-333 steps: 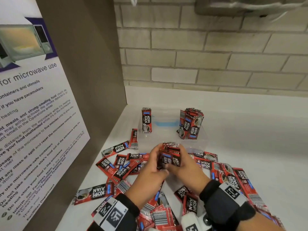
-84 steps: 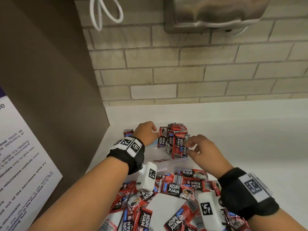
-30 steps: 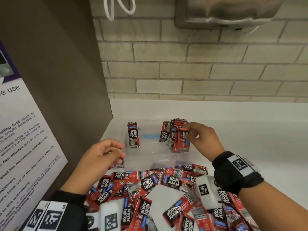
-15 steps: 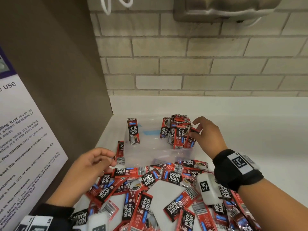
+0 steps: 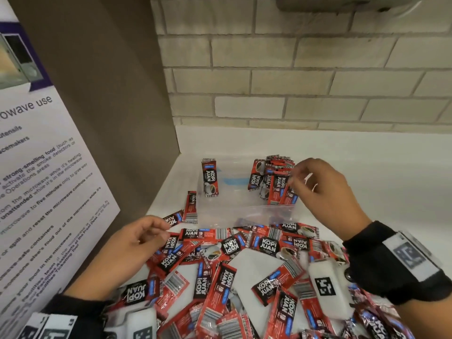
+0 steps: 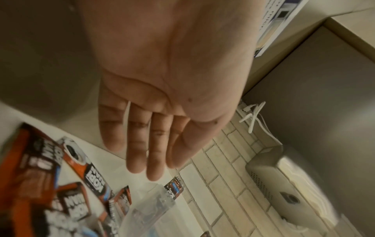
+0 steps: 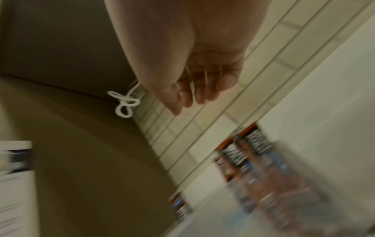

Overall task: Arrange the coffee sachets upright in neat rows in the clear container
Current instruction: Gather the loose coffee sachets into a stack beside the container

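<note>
A clear container [image 5: 244,212] stands on the white counter [image 5: 379,172]. A bunch of red Kopi Juan sachets [image 5: 269,179] stands upright in its back right corner. One single sachet [image 5: 209,178] stands upright at its left wall. My right hand [image 5: 297,178] hovers beside the bunch with loosely curled fingers and holds nothing; the right wrist view [image 7: 188,99] is blurred. My left hand [image 5: 160,228] hangs over the loose sachet pile [image 5: 244,265] in front of the container. In the left wrist view its palm [image 6: 146,152] is flat and bare.
A brown side panel [image 5: 110,94] with a microwave-use poster [image 5: 49,167] closes off the left. A brick wall [image 5: 293,81] runs behind, with a metal dispenser [image 5: 342,3] above. Two sachets [image 5: 190,206] lie left of the container.
My right hand has come off the upright bunch and lifted slightly. My left hand stays low over the loose pile at the left. The view has tilted down a little.
</note>
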Action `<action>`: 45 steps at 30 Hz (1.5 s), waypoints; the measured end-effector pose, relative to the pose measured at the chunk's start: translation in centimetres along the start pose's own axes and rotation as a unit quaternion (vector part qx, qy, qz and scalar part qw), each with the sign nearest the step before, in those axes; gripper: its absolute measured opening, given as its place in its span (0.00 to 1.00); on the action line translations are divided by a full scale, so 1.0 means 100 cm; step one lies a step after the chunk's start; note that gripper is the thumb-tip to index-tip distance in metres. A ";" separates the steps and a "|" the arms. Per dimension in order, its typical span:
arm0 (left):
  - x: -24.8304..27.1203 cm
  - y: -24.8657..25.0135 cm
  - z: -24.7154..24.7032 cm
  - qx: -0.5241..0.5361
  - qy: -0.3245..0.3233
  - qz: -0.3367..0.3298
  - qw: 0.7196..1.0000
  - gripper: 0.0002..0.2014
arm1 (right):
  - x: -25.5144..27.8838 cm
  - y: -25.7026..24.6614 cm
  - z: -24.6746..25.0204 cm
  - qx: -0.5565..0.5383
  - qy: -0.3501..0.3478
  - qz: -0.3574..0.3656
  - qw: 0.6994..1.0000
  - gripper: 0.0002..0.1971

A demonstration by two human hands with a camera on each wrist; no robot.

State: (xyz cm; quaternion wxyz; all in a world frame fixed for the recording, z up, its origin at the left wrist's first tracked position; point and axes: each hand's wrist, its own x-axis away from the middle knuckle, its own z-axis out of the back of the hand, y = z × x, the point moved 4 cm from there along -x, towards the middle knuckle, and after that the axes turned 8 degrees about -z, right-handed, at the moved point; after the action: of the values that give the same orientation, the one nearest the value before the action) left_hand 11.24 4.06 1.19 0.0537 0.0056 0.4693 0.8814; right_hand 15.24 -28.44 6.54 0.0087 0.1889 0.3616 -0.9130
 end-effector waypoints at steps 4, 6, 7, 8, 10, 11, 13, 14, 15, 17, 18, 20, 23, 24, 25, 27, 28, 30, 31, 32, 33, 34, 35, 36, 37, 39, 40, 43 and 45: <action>0.007 -0.012 -0.001 -0.130 -0.049 -0.010 0.990 0.13 | 0.043 -0.034 -0.043 0.076 -0.303 0.055 0.948 0.10; 0.012 -0.022 -0.003 -0.197 -0.096 0.016 0.976 0.18 | 0.063 -0.038 -0.072 0.154 -0.436 0.069 0.884 0.25; 0.015 -0.027 -0.004 -0.232 -0.119 0.031 0.965 0.22 | 0.069 -0.038 -0.084 0.184 -0.473 0.068 0.859 0.32; 0.018 -0.030 -0.005 -0.256 -0.139 0.044 0.956 0.24 | 0.071 -0.040 -0.095 0.202 -0.489 0.068 0.846 0.37; 0.024 -0.031 -0.008 -0.268 -0.170 0.056 0.947 0.28 | 0.072 -0.043 -0.114 0.224 -0.495 0.065 0.837 0.42; 0.026 -0.030 -0.009 -0.263 -0.184 0.058 0.945 0.30 | 0.071 -0.044 -0.121 0.238 -0.493 0.069 0.834 0.43; 0.029 -0.031 -0.012 -0.251 -0.194 0.053 0.947 0.31 | 0.072 -0.048 -0.130 0.264 -0.488 0.082 0.828 0.42; 0.029 -0.031 -0.012 -0.245 -0.192 0.048 0.949 0.30 | 0.072 -0.050 -0.131 0.265 -0.489 0.087 0.826 0.39; 0.030 -0.031 -0.012 -0.240 -0.188 0.042 0.951 0.28 | 0.073 -0.053 -0.132 0.259 -0.493 0.091 0.826 0.36; 0.031 -0.031 -0.010 -0.227 -0.186 0.036 0.955 0.25 | 0.073 -0.057 -0.130 0.234 -0.495 0.095 0.831 0.31; 0.031 -0.030 -0.010 -0.221 -0.185 0.033 0.957 0.22 | 0.072 -0.058 -0.129 0.222 -0.490 0.095 0.838 0.31; 0.032 -0.026 -0.011 -0.208 -0.187 0.022 0.960 0.17 | 0.068 -0.058 -0.127 0.207 -0.470 0.087 0.854 0.31; 0.032 -0.021 -0.016 -0.187 -0.199 0.010 0.962 0.14 | 0.071 -0.053 -0.129 0.232 -0.486 0.081 0.839 0.34; 0.031 -0.019 -0.017 -0.181 -0.201 0.006 0.963 0.13 | 0.073 -0.053 -0.129 0.237 -0.499 0.083 0.829 0.33; 0.031 -0.016 -0.018 -0.174 -0.199 0.001 0.965 0.13 | 0.075 -0.052 -0.127 0.234 -0.503 0.085 0.827 0.32; 0.028 -0.011 -0.017 -0.161 -0.184 -0.008 0.970 0.12 | 0.071 -0.049 -0.116 0.217 -0.483 0.069 0.846 0.30; 0.025 -0.007 -0.015 -0.157 -0.172 -0.015 0.973 0.11 | 0.066 -0.046 -0.108 0.214 -0.463 0.051 0.858 0.30; 0.018 -0.001 -0.011 -0.165 -0.153 -0.023 0.974 0.10 | 0.058 -0.030 -0.095 0.237 -0.434 0.010 0.869 0.32; 0.013 0.003 -0.009 -0.175 -0.149 -0.025 0.973 0.10 | 0.055 -0.021 -0.090 0.255 -0.429 -0.004 0.867 0.33; 0.007 0.005 -0.009 -0.184 -0.148 -0.027 0.971 0.10 | 0.055 -0.013 -0.088 0.271 -0.433 -0.012 0.860 0.34; 0.000 0.008 -0.008 -0.195 -0.151 -0.026 0.969 0.11 | 0.057 -0.006 -0.087 0.284 -0.439 -0.015 0.852 0.34; -0.007 0.010 -0.009 -0.203 -0.155 -0.023 0.967 0.12 | 0.060 -0.003 -0.087 0.297 -0.443 -0.013 0.846 0.33; -0.014 0.012 -0.010 -0.209 -0.159 -0.020 0.965 0.13 | 0.063 -0.001 -0.086 0.306 -0.446 -0.008 0.841 0.33; -0.023 0.013 -0.012 -0.217 -0.163 -0.017 0.962 0.13 | 0.067 -0.002 -0.084 0.311 -0.449 -0.003 0.838 0.33; -0.031 0.013 -0.014 -0.231 -0.169 -0.011 0.958 0.13 | 0.071 -0.003 -0.082 0.309 -0.453 0.001 0.836 0.33; -0.045 0.013 -0.019 -0.267 -0.183 0.004 0.946 0.16 | 0.077 -0.005 -0.078 0.298 -0.465 0.003 0.833 0.32; -0.052 0.012 -0.021 -0.286 -0.189 0.009 0.939 0.19 | 0.078 -0.005 -0.075 0.290 -0.471 0.000 0.833 0.31; -0.068 0.011 -0.031 -0.326 -0.208 0.010 0.922 0.24 | 0.074 0.000 -0.064 0.256 -0.448 -0.028 0.856 0.28; -0.076 0.009 -0.037 -0.332 -0.231 0.005 0.915 0.26 | 0.066 0.008 -0.054 0.266 -0.417 -0.049 0.868 0.29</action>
State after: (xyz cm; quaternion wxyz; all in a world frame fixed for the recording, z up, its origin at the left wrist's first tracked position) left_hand 18.49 -0.26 0.14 0.1551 0.1935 0.1246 0.9607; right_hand 11.03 -24.61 0.10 0.0628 -0.2325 0.0764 -0.9676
